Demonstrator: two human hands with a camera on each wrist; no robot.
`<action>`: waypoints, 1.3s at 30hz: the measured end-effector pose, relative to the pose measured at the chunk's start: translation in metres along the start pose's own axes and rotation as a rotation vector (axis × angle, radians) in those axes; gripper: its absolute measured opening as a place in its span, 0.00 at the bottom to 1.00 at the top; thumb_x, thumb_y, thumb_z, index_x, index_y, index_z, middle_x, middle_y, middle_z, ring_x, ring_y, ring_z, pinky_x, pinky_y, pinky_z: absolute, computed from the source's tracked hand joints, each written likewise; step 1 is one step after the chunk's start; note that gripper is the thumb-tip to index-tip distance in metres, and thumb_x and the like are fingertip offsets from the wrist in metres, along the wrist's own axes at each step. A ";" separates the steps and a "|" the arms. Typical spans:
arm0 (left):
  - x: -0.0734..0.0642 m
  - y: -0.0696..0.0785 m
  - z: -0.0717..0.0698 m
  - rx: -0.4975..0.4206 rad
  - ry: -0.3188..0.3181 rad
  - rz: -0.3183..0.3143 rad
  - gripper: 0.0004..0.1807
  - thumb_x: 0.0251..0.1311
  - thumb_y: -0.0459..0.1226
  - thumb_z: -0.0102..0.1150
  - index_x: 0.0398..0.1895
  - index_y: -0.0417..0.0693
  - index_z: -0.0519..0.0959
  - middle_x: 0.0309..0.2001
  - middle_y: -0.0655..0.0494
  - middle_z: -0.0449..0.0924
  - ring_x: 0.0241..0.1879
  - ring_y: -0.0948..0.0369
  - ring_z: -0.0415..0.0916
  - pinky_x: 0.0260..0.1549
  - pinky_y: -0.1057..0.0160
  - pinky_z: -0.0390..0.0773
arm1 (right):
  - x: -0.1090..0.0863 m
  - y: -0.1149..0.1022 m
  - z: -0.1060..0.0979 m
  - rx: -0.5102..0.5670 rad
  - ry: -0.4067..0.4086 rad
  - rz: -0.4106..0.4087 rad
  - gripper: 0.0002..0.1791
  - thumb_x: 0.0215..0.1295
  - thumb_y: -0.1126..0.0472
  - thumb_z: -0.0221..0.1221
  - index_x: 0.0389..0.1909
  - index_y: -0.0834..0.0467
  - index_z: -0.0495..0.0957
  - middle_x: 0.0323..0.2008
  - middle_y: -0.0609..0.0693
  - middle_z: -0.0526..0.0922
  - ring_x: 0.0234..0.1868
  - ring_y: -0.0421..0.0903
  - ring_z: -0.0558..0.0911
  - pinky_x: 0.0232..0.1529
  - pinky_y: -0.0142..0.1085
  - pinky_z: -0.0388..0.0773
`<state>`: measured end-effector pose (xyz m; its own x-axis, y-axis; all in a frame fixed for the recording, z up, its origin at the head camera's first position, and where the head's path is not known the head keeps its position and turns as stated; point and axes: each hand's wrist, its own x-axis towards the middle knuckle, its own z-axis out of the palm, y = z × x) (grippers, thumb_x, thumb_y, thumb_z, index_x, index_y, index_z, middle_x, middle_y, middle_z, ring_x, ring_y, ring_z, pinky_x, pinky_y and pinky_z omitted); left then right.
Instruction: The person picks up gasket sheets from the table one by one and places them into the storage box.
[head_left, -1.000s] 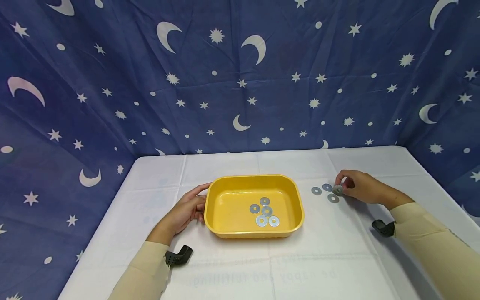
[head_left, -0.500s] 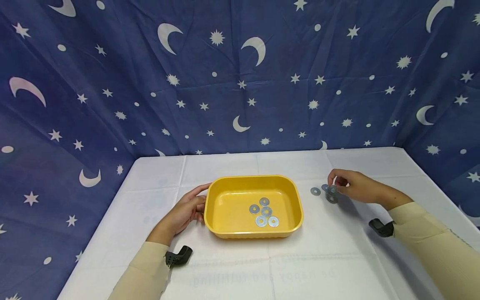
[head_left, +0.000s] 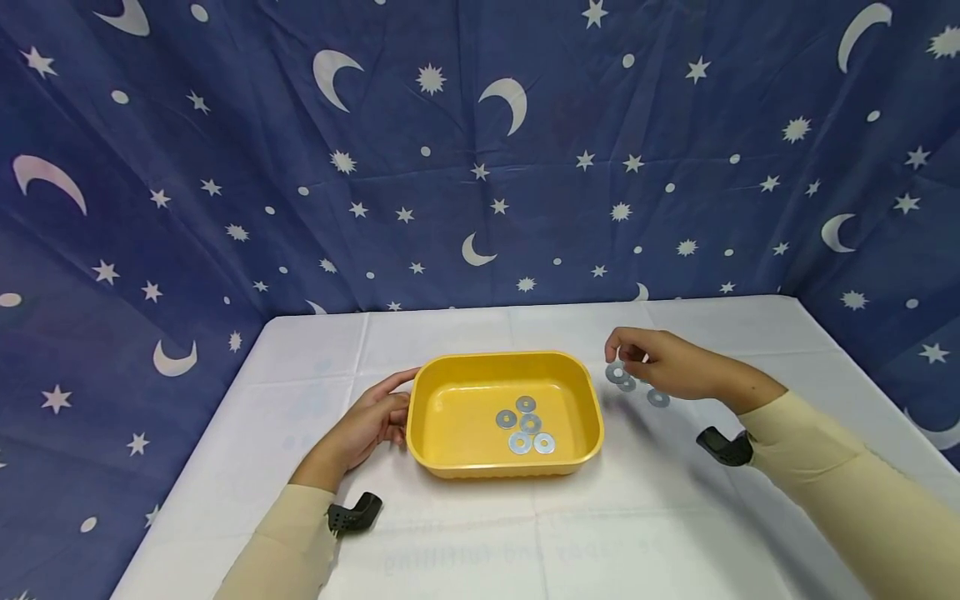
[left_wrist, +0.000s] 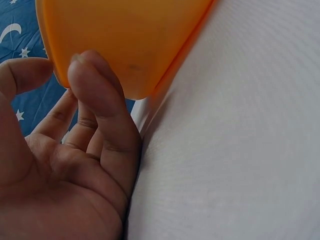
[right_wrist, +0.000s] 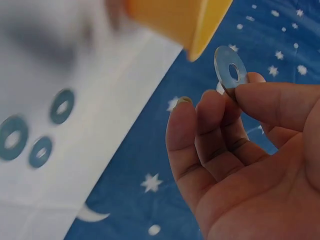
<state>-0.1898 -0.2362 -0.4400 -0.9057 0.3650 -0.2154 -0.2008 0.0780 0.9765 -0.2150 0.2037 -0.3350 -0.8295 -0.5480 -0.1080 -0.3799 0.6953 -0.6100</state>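
My right hand (head_left: 667, 364) pinches a flat metal washer (right_wrist: 223, 65) between thumb and forefinger, just off the right side of a yellow tray (head_left: 505, 472). In the right wrist view the washer is tilted up on edge, its other fingers loosely bent beneath. Three more washers (right_wrist: 62, 117) lie on the white cloth under that hand; the head view hides one of them partly. Inside the tray, toward its right half, several washers (head_left: 513, 443) lie flat. My left hand (head_left: 366, 429) rests at the tray's left end, relaxed fingertips touching its rim and outer wall.
White cloth (head_left: 457, 550) with faint show-through lettering covers the table. A blue curtain (head_left: 420, 225) with moons and stars stands behind and at both sides. Black wrist mounts (head_left: 725, 447) stick out below both sleeves.
My right hand has lifted the washer and carried it left, over the loose washers toward the tray. The left hand and the tray have stayed in place.
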 end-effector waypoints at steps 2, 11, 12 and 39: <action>0.000 0.000 -0.001 0.000 -0.002 0.005 0.29 0.73 0.39 0.45 0.76 0.54 0.59 0.33 0.55 0.81 0.24 0.63 0.77 0.25 0.69 0.80 | 0.005 -0.009 0.001 0.007 -0.011 -0.014 0.12 0.68 0.72 0.53 0.46 0.53 0.74 0.33 0.52 0.76 0.34 0.46 0.75 0.33 0.33 0.76; 0.000 -0.002 -0.002 -0.017 -0.023 0.025 0.30 0.72 0.37 0.45 0.77 0.52 0.58 0.32 0.57 0.78 0.24 0.64 0.76 0.24 0.69 0.79 | 0.033 -0.048 0.009 0.011 -0.055 -0.092 0.12 0.70 0.72 0.52 0.45 0.53 0.75 0.33 0.52 0.76 0.34 0.47 0.75 0.34 0.35 0.77; 0.000 -0.002 -0.002 -0.017 -0.023 0.026 0.30 0.72 0.37 0.45 0.77 0.51 0.59 0.32 0.57 0.78 0.24 0.64 0.76 0.24 0.69 0.79 | 0.036 -0.051 0.011 0.007 -0.055 -0.098 0.12 0.70 0.72 0.52 0.45 0.53 0.75 0.33 0.51 0.76 0.35 0.47 0.75 0.36 0.35 0.77; 0.000 -0.003 -0.001 -0.011 0.003 0.016 0.29 0.72 0.37 0.45 0.76 0.53 0.61 0.32 0.57 0.79 0.24 0.63 0.75 0.24 0.69 0.79 | 0.088 -0.082 0.055 -0.050 -0.236 -0.244 0.09 0.70 0.72 0.53 0.43 0.55 0.75 0.30 0.51 0.77 0.29 0.41 0.71 0.37 0.31 0.72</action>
<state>-0.1892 -0.2374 -0.4432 -0.9099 0.3637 -0.1994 -0.1899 0.0619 0.9798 -0.2348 0.0729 -0.3377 -0.5964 -0.7893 -0.1461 -0.5796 0.5493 -0.6019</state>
